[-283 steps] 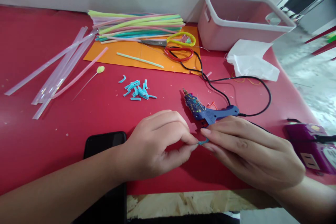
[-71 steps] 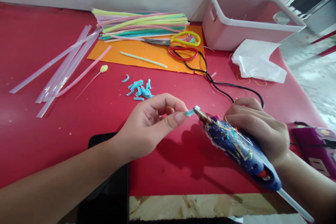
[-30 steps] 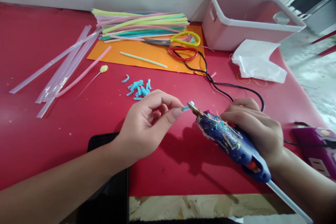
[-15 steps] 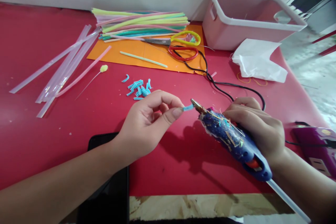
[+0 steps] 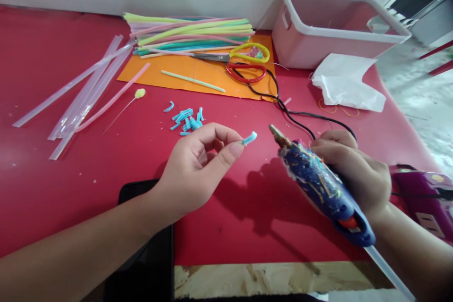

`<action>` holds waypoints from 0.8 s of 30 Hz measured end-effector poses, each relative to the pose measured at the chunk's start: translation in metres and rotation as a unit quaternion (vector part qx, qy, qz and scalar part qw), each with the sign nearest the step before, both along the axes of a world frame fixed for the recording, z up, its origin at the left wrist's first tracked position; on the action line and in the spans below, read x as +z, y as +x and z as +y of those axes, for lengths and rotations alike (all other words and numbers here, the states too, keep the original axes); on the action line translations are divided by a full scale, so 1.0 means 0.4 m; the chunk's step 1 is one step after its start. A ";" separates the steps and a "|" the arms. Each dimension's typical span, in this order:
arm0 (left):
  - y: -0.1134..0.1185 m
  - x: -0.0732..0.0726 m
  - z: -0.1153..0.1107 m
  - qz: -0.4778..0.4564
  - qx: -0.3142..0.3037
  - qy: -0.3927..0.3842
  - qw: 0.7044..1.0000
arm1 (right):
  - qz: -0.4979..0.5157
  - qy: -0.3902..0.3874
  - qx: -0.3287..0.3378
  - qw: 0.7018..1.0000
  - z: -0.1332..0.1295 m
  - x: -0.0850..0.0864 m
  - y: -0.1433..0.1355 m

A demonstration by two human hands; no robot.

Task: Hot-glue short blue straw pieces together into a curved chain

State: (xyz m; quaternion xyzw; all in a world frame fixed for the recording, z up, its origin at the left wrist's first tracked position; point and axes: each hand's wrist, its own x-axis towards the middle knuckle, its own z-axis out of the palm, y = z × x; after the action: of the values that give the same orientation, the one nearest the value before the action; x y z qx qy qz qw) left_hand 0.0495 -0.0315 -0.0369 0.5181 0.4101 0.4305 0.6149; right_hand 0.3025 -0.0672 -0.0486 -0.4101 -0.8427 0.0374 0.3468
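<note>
Between thumb and forefinger, my left hand (image 5: 205, 165) pinches a short blue piece of pipe cleaner (image 5: 249, 138) whose free end looks tipped with glue. My right hand (image 5: 357, 170) is wrapped round a blue hot glue gun (image 5: 322, 184), its metal nozzle aimed up and left, a small gap from the blue piece. A clear glue stick (image 5: 389, 271) juts from the gun's back end. Behind my left hand lies a small pile of cut blue pieces (image 5: 189, 120). A yellow tuft on a thin wire (image 5: 140, 93) rests further left.
Scissors (image 5: 226, 59) and a bundle of coloured pipe cleaners (image 5: 194, 33) lie on orange card (image 5: 141, 70). Clear glue sticks (image 5: 79, 87) are at left. A pink bin (image 5: 329, 42), white bag (image 5: 348, 80), black cord (image 5: 300, 120), purple power strip (image 5: 426, 198) and black phone (image 5: 145, 255) surround the hands.
The glue gun has moved right, away from the blue piece, so its nozzle no longer touches it. The left hand has barely shifted, and the piece now tilts upward.
</note>
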 end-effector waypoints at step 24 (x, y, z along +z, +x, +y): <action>0.001 0.000 0.000 -0.038 -0.002 -0.007 0.999 | -0.038 -0.014 0.042 0.998 0.011 -0.001 0.002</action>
State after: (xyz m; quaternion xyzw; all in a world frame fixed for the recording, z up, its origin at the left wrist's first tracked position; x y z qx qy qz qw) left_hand 0.0499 -0.0315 -0.0368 0.4982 0.3884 0.4453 0.6346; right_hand 0.3031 -0.0628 -0.0491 -0.3805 -0.8711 0.0477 0.3070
